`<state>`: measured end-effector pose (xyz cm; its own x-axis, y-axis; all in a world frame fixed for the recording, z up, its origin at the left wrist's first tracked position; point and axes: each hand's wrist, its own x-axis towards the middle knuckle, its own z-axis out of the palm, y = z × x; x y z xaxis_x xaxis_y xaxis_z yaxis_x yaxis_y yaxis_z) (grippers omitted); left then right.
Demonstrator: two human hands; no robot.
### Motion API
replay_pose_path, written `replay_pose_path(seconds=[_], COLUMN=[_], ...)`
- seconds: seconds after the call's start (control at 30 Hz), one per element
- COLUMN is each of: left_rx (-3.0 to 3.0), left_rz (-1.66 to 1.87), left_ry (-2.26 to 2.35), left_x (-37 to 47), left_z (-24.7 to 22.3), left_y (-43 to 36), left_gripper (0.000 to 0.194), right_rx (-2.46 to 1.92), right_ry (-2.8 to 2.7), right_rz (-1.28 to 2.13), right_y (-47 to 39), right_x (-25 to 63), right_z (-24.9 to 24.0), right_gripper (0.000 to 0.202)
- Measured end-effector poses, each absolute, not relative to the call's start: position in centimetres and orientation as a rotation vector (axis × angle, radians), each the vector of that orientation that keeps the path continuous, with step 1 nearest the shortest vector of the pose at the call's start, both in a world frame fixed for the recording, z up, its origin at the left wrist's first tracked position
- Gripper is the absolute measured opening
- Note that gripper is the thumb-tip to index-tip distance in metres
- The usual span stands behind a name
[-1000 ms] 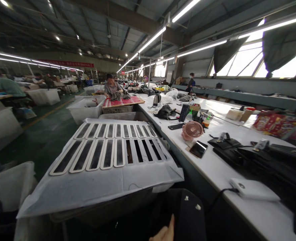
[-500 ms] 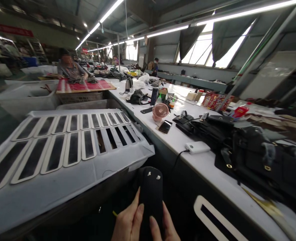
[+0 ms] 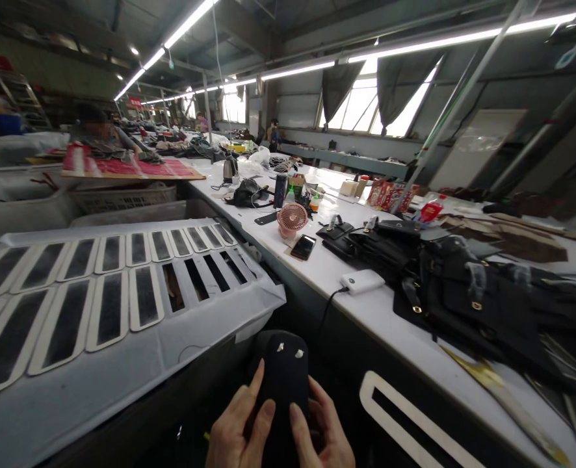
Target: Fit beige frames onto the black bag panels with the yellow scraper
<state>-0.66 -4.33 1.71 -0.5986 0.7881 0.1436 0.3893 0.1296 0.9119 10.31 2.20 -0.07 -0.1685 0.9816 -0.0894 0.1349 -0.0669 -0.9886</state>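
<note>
Biggest stuff first: a long white table (image 3: 380, 318) runs up the right, and a grey sheet (image 3: 195, 331) with rows of pale-rimmed dark strips (image 3: 110, 309) fills the left. Black bags (image 3: 444, 279) are heaped on the table, and a pale slotted frame (image 3: 370, 382) sits lower right, near the hands.

The black piece (image 3: 285, 383) is low in the middle, held up in front of the gap between sheet and table. The left hand (image 3: 239, 426) grips its left side and the right hand (image 3: 323, 429) its right, both thumbs on the face. My worry is that if either thumb slackens, it could tip or slide down into that dark gap. A careless finger over the top might also snag or bend the white bits.

Looks-wise it's matte, dark and longish with a rounded top; the lower end is hard to make out. Smallest of all, two little white bits (image 3: 299, 354) stick out side by side near the top.
</note>
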Motion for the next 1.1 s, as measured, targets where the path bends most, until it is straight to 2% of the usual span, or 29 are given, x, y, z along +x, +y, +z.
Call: replay_pose_path(seconds=[0.23, 0.47, 0.73, 0.9, 1.1], left_rx=[1.101, 0.983, 0.992, 0.843, 1.136], left_rz=[1.579, 1.669, 1.639, 1.686, 1.643], left_ry=[2.025, 1.843, 1.822, 1.703, 1.630], left_x=[-1.4, -1.7, -1.4, -0.8, -0.7], left_z=[2.2, 1.2, 1.1, 2.7, 4.7], left_y=[-2.5, -1.9, -1.7, -1.0, -0.4], left_gripper=[0.050, 0.038, 0.039, 0.049, 0.047], right_rx=[-1.158, -1.033, -1.087, -1.168, -1.294], right_ry=[-1.378, -1.362, -1.320, -1.362, -1.457], right_rz=[1.310, 1.214, 1.268, 1.310, 1.293], right_y=[4.3, 4.3, 4.4, 5.0, 7.4], right_x=[9.1, 8.3, 8.6, 9.0, 9.8], right_z=[3.0, 3.2, 2.6, 3.3, 3.5], right_gripper=[0.044, 0.032, 0.036, 0.044, 0.059])
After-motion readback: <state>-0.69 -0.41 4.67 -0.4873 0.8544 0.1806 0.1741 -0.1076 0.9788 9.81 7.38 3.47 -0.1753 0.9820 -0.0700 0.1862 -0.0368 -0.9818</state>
